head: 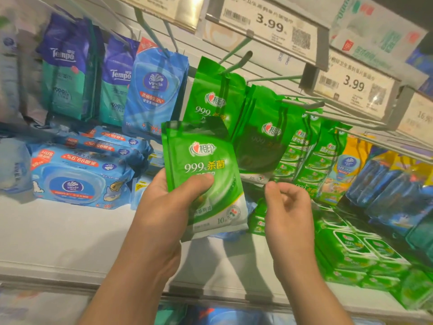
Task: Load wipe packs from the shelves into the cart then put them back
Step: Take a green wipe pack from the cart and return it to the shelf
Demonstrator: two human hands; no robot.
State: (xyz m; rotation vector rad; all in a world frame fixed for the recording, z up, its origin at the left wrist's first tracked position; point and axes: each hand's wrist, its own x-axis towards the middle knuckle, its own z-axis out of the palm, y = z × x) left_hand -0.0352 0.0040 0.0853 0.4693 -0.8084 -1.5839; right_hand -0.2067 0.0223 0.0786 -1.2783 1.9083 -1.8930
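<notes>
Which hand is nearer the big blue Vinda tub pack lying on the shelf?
Left. The left hand is just right of the Vinda tub pack, gripping green wipe packs; the right hand is farther right, past them.

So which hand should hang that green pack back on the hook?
Probably the left hand: it already grips the green pack, just below the hook. The right hand holds nothing and could steady the pack's top.
</notes>
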